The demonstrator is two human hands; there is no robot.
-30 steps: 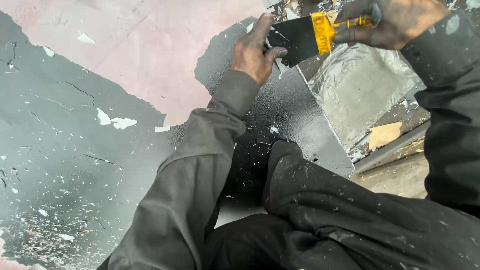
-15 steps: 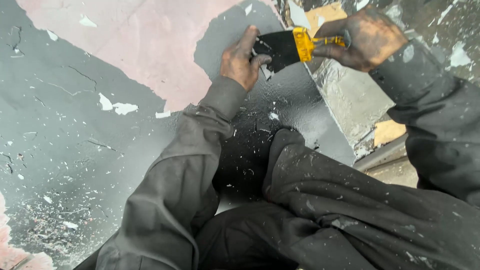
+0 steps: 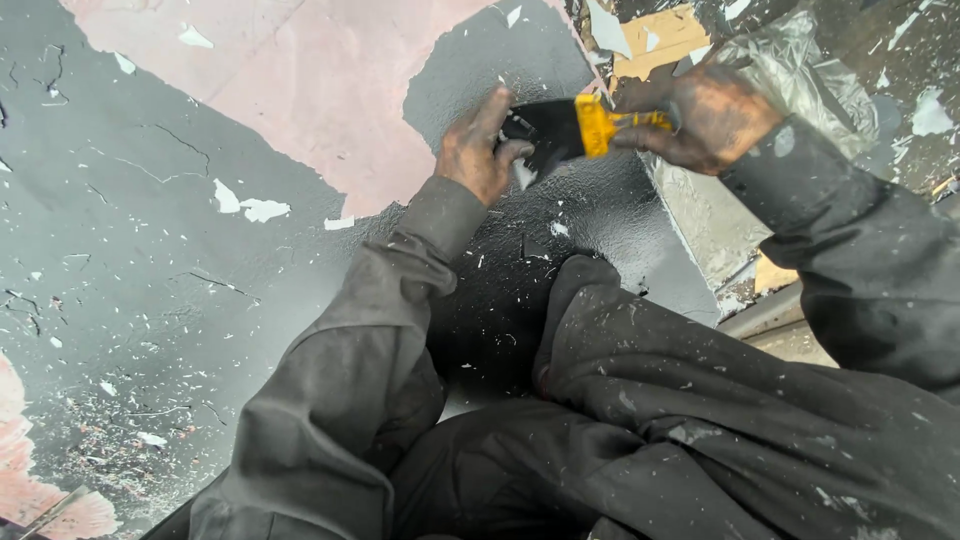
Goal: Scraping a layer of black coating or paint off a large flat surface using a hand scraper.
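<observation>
I see the scraper (image 3: 560, 130) at upper centre of the frame, lying between both hands. My right hand (image 3: 705, 115) is wrapped tight around its yellow handle, while my left hand (image 3: 480, 150) presses curled fingers onto the black blade against the grey painted surface (image 3: 150, 260).
</observation>
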